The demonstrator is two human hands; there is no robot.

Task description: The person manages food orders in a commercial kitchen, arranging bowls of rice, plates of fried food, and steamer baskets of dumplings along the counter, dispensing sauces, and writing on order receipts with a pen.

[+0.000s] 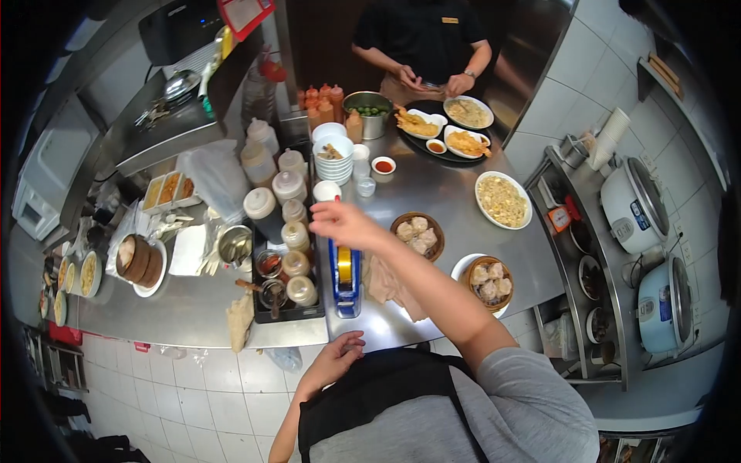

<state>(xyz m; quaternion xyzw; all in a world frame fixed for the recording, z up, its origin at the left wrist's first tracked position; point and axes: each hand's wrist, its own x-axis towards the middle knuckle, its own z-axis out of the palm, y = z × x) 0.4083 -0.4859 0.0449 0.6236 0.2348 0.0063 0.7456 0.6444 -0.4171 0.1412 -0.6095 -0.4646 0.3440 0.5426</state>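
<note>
My right hand (343,224) reaches across the counter, over the far end of a blue tape dispenser (345,297) with a yellow roll. Its fingers are stretched out and partly apart, just short of a white cup (326,191); I see nothing held. Close to my body, by the counter's front edge, my left hand (337,359) hangs with loosely bent, parted fingers and holds nothing visible. Right of the dispenser lies a crumpled pinkish cloth (390,287). Beyond my right forearm are two bamboo steamers of dumplings, one (417,236) on the counter and one (488,284) on a white plate.
A black tray of squeeze bottles (289,187) and jars stands left. Stacked bowls (333,158), a sauce dish (383,166) and fried rice (502,199) sit farther back. Across the counter, a person (423,46) stands behind a black tray (432,147) of plated food. Rice cookers (634,204) line the right.
</note>
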